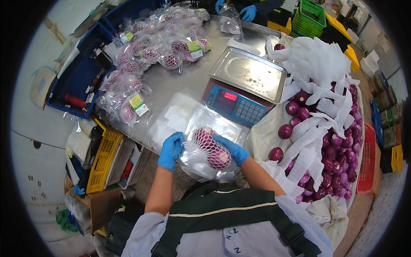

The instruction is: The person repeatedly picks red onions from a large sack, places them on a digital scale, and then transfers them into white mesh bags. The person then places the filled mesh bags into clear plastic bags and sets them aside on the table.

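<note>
Two red onions, each in a white foam net sleeve, are in a clear plastic bag at the table's near edge. My left hand, in a blue glove, pinches the bag's left side. Against the right side of the onions rests my right hand, also gloved, with its fingers around them. Beneath and beyond lies a stack of flat clear bags. Just past it stands a blue digital scale with a bare steel pan.
Bagged onions with green labels pile up at the far left. Loose red onions and white foam nets heap at right. Across the steel table, another person's gloved hands are near a bagged onion. Blue crates edge the left.
</note>
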A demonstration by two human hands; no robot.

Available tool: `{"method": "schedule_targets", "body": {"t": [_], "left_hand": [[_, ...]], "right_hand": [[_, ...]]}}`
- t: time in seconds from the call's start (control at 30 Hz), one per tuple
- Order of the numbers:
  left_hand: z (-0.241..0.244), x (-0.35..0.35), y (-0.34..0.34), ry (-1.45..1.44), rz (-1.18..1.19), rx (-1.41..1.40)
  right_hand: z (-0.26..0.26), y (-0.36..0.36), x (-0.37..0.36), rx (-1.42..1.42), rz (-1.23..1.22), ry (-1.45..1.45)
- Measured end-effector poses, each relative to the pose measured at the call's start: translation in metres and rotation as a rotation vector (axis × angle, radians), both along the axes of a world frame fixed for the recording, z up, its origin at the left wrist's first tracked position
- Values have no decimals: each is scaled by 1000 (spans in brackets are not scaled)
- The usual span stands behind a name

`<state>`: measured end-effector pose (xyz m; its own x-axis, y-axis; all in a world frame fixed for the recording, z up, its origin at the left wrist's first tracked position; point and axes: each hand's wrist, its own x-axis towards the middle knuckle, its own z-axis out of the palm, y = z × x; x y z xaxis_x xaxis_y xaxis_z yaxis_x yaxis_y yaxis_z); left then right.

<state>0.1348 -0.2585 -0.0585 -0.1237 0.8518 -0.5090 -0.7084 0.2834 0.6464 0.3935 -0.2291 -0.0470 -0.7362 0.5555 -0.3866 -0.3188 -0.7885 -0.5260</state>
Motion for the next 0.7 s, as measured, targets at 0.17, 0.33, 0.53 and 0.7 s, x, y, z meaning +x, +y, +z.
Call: {"method": "schedule_targets", "body": {"t": [0.17, 0.33, 0.53, 0.7], "left_hand": [[34, 13, 2, 751, -350, 62], [29, 24, 23, 1256, -40, 162], [44, 48, 1, 1396, -401, 424], [70, 61, -17, 1610, -516, 782]], "right_hand": [[-11, 5, 0, 290, -12, -63], [24, -9, -14, 680, 137, -480], [16, -7, 0, 317, -33, -106], [-5, -26, -4, 308, -202, -63]]}}
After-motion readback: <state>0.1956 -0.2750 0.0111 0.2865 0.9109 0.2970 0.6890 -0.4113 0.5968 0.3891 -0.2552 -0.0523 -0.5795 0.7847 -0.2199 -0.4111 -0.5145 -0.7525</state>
